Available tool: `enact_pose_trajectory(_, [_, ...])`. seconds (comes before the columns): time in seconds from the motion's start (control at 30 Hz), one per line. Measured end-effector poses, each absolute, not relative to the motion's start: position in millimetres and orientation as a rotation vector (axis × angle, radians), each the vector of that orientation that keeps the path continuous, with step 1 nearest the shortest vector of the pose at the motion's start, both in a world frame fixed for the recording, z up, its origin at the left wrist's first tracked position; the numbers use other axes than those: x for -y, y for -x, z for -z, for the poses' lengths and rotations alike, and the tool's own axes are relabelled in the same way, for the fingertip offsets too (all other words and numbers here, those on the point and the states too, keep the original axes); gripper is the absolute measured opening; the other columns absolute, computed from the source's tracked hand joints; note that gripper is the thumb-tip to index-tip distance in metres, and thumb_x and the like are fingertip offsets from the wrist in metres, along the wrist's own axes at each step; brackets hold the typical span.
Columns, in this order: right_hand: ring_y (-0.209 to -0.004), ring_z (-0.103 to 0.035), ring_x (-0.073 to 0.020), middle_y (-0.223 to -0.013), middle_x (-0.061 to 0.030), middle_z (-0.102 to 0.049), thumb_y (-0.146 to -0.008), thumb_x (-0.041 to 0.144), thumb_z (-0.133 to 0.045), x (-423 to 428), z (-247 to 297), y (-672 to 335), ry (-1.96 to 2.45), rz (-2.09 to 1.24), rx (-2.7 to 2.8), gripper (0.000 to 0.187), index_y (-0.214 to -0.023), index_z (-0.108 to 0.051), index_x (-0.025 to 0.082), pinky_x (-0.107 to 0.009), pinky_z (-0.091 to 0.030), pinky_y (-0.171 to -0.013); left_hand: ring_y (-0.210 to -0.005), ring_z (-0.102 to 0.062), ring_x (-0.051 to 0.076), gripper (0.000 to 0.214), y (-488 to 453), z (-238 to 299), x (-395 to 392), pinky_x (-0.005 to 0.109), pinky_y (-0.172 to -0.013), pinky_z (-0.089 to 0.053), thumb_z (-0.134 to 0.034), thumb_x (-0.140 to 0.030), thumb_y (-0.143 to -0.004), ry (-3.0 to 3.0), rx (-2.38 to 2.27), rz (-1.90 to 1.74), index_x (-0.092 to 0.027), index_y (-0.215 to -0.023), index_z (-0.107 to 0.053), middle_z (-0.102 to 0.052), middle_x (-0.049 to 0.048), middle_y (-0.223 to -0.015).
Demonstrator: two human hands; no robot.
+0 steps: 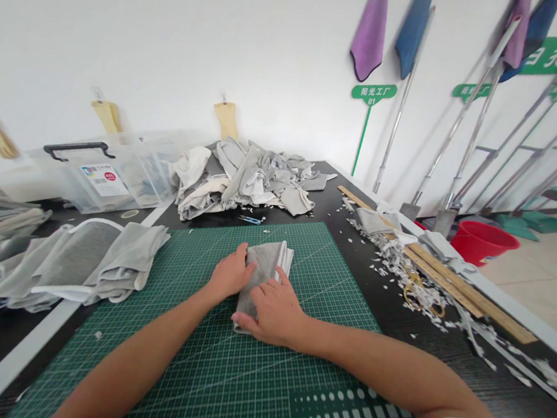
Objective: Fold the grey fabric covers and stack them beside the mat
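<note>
A folded grey cloth (263, 257) with a white edge on its right side lies on the green cutting mat (332, 269). At its left edge, my left hand (232, 272) is closed on the fabric, thumb on top and fingers along the far side. My right hand (277, 308) rests over the near and right part of the cloth. Its index finger points toward the white edge and its thumb is spread to the near left corner. Part of the cloth is hidden beneath the right hand.
Folded grey pieces (86, 261) lie to the left; a heap of grey fabric (262, 173) is at the back. A lidded plastic box (132, 172) stands back left, a small blue-handled snipper (250, 220) beyond the mat. Wooden rulers (470, 291), gold-handled scissors (412, 293) and scraps lie right.
</note>
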State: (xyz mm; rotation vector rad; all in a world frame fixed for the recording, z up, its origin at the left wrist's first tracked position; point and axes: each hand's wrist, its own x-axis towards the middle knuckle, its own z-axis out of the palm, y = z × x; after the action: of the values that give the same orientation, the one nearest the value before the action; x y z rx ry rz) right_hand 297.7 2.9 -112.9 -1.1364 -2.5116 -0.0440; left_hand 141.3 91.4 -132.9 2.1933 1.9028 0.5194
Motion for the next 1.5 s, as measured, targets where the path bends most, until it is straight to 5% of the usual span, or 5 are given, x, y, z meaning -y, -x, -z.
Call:
enact_pose_trajectory(0.5, [-0.106,-0.049,-0.0292,-0.107,-0.0181,-0.06,-0.084,0.049,-0.043,-47.2,104.8,-318.7,1.56,0.061,2.294,0.044,-0.098,-0.06,0.011,-0.041,-0.032,-0.091,-0.115,-0.046,0.031,0.043,-141.2,134.2,-87.2,0.045,-0.1,-0.024,-0.045,-0.041,-0.084,-2.432,-1.821,-0.497,-0.016,-0.12,-0.049,-0.054,0.0153,-0.121])
enact_pose_trajectory(0.87, [-0.105,-0.053,-0.0332,-0.115,-0.0222,-0.057,-0.077,0.035,-0.051,-78.1,119.2,-333.0,1.781,-0.154,2.125,0.082,-0.141,-0.01,0.003,-0.04,-0.036,-0.086,-0.115,-0.05,0.022,0.068,-140.9,136.8,-100.2,0.034,-0.095,-0.039,-0.059,-0.023,-0.075,-1.458,-1.345,-1.072,-0.013,-0.134,-0.027,-0.046,0.0189,-0.131])
enact_pose_trajectory(1.03, [-0.102,-0.056,-0.0321,-0.116,-0.021,-0.057,-0.075,0.022,-0.048,-86.5,123.8,-334.7,1.812,-0.515,1.924,0.08,-0.141,-0.007,0.006,-0.039,-0.04,-0.081,-0.097,-0.06,0.021,0.081,-147.3,131.4,-96.8,0.034,-0.075,-0.05,-0.063,-0.016,-0.071,-0.98,-1.068,-1.203,-0.018,-0.138,-0.017,-0.043,0.0188,-0.134])
enact_pose_trajectory(1.27, [-0.086,-0.058,-0.0193,-0.101,-0.009,-0.058,-0.071,0.02,-0.05,-87.1,133.8,-324.1,1.368,-0.814,1.5,0.069,-0.135,-0.022,0.013,-0.032,-0.044,-0.079,-0.086,-0.063,0.022,0.045,-158.1,131.0,-90.6,0.034,-0.075,-0.05,-0.068,-0.023,-0.068,-0.945,-0.921,-1.199,-0.012,-0.11,-0.057,-0.064,0.0146,-0.106])
enact_pose_trajectory(1.5, [-0.086,-0.058,-0.0183,-0.099,-0.0068,-0.058,-0.068,0.016,-0.054,-74.2,119.7,-317.3,0.88,-1.013,1.324,0.065,-0.128,-0.03,0.017,-0.033,-0.047,-0.079,-0.083,-0.064,0.022,0.038,-154.1,109.9,-78.7,0.035,-0.077,-0.048,-0.071,-0.027,-0.066,-1.18,-0.916,-1.292,-0.012,-0.099,-0.062,-0.068,0.0104,-0.097])
